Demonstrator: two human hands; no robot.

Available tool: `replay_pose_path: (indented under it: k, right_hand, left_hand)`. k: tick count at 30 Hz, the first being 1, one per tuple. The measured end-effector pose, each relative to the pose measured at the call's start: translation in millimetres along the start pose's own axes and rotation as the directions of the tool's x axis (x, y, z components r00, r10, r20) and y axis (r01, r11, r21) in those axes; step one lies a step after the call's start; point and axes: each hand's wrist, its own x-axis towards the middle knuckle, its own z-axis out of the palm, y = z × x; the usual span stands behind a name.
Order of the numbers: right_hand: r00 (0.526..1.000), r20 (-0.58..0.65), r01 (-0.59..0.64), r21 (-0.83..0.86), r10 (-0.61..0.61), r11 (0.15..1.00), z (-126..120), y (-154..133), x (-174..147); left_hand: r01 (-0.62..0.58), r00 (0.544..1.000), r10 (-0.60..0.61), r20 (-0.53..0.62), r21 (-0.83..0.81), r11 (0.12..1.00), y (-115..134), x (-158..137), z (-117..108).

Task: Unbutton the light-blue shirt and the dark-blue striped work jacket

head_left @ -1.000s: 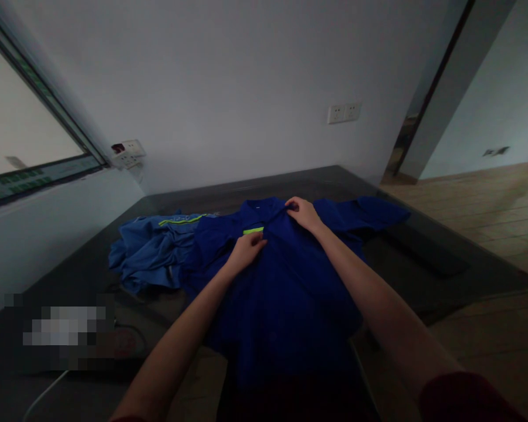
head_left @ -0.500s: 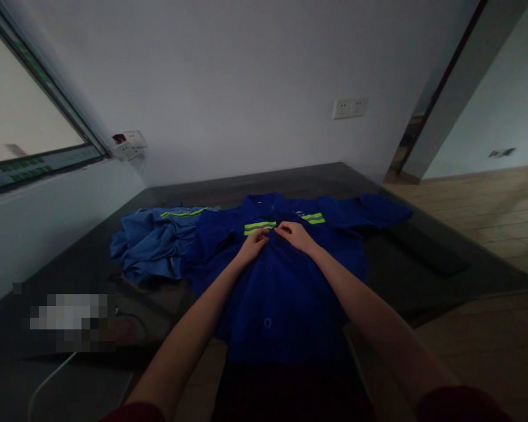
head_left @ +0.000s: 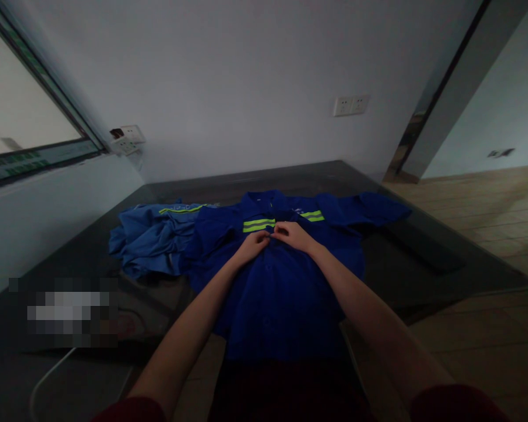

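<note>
A dark blue work shirt [head_left: 286,293] with yellow-green and grey reflective stripes lies front up on the table, collar toward the wall. Its lower hem hangs over the near edge by my body. At the middle of its front, just below the chest stripes, my left hand [head_left: 254,245] pinches the front edge. Close beside it, my right hand [head_left: 293,236] pinches the same front edge, thumb and fingers together. The two sets of fingertips nearly touch. Whether a button lies between them is too dark and small to see.
A lighter blue garment [head_left: 152,237] with a yellow-green stripe is bunched left of the shirt. The dark table [head_left: 229,183] meets the wall behind. A blurred-out pale object [head_left: 66,308] and a white cable [head_left: 48,378] are at the near left. A dark flat object [head_left: 426,249] lies right.
Both hands stay at the shirt's front; the left fingertips have moved slightly right, closer to the right ones. The view has shifted a little.
</note>
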Motion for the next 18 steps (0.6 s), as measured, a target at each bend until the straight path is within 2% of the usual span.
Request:
replay_pose_path:
  k: [7, 13, 18]
  right_hand:
    - [0.991, -0.133, 0.003, 0.054, 0.004, 0.999, -9, -9, 1]
    - [0.982, -0.187, 0.022, 0.091, -0.004, 0.996, -13, -12, 2]
    - [0.968, -0.246, 0.06, 0.049, -0.046, 0.997, -11, -8, 3]
  left_hand:
    - [0.001, 1.0, -0.001, -0.002, -0.176, 0.984, 9, -3, -5]
    - [0.02, 1.0, -0.016, 0.016, -0.316, 0.949, 19, -5, -9]
    - [-0.083, 0.988, 0.039, -0.149, -0.298, 0.951, 23, -4, -8]
